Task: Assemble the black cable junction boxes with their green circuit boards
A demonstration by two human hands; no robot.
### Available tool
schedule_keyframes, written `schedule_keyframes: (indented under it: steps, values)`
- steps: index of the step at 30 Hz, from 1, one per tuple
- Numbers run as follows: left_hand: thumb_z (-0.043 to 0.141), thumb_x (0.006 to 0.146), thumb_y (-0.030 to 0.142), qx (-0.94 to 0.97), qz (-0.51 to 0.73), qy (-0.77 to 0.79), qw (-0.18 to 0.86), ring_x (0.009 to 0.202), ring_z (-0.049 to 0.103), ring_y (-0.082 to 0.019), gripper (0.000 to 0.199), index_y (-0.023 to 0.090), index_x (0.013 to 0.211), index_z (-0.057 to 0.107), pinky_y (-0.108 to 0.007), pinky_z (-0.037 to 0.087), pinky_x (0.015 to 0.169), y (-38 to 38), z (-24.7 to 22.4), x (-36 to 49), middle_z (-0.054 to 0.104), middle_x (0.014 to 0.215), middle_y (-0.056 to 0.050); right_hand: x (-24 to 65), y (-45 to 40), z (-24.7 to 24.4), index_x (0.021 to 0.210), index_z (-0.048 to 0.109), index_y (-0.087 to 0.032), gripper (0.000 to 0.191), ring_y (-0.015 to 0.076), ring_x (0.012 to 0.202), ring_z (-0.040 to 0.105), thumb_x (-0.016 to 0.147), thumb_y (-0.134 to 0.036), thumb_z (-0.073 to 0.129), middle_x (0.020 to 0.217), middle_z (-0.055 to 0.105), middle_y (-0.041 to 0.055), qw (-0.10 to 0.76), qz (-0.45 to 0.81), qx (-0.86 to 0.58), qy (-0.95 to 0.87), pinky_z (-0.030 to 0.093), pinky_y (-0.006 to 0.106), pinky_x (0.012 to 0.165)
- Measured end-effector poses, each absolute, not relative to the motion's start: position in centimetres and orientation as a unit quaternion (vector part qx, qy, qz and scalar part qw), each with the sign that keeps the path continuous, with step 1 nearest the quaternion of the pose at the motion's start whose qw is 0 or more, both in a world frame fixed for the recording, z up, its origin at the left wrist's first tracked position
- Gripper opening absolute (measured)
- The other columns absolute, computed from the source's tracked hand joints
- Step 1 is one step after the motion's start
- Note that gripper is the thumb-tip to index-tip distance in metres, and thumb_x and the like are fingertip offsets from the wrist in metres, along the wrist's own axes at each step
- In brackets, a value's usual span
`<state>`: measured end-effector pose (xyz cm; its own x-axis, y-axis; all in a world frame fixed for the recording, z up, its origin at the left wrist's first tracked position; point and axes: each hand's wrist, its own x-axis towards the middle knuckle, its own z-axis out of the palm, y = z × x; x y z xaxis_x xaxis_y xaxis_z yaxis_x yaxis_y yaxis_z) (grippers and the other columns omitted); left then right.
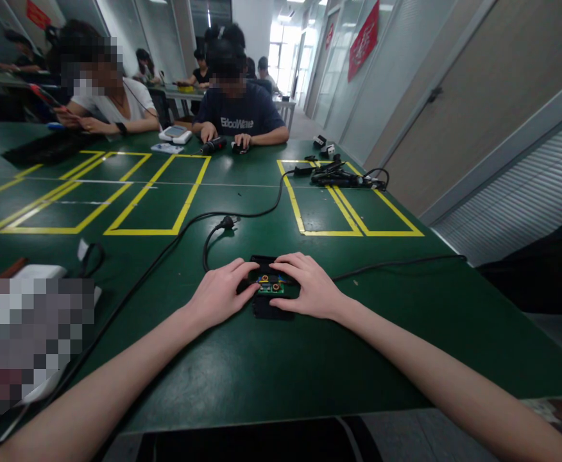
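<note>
In front of me on the table lies an opened black power adapter, its green circuit board (271,287) showing with copper-coloured round coils and blue and yellow wires. The black plastic case (274,312) shows above and below the board. My left hand (224,290) is closed around the left end, with thumb and fingers at the board's edge. The right end is gripped by my right hand (317,287), fingers on the far side and thumb on the near side. A short cord with a black plug (227,222) leads off from the left, and another black cable (396,263) runs right.
A long black cable (165,247) crosses the green table (204,378). Beyond yellow tape rectangles lie bundled black adapters and cords (339,174). Two people sit opposite, near a black power drill (212,146) and a white device (175,134). Blurred items lie at left.
</note>
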<state>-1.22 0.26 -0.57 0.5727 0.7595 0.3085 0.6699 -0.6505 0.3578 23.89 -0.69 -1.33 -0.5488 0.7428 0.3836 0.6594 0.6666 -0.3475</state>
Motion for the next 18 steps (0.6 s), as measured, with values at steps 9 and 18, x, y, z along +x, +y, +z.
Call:
schedule_keyframes:
  steps: [9,18]
  values:
    - [0.054,0.102,0.042,0.885,0.222,0.384,0.142,0.060,0.064,-0.010,0.039,0.023,0.135,0.061,-0.032,0.061,0.070,0.0,-0.1,-1.8,0.062,0.132,-0.009,26.6,-0.1,-0.4,0.147,0.057,-0.021,0.077,0.0332,0.129,0.062,0.083,-0.055,0.082,0.140,0.065,0.0168,0.236,0.141,-0.340,-0.899,0.051,0.054,0.108]
    - [0.063,0.095,0.047,0.885,0.213,0.374,0.178,0.096,0.076,-0.023,0.050,0.023,0.139,0.061,-0.038,0.064,0.088,0.1,0.2,-2.4,0.059,0.149,-0.011,27.7,0.4,-1.0,0.156,0.049,-0.024,0.089,0.0343,0.145,0.051,0.080,-0.053,0.085,0.154,0.056,0.0158,0.225,0.161,-0.342,-0.898,0.044,0.056,0.119]
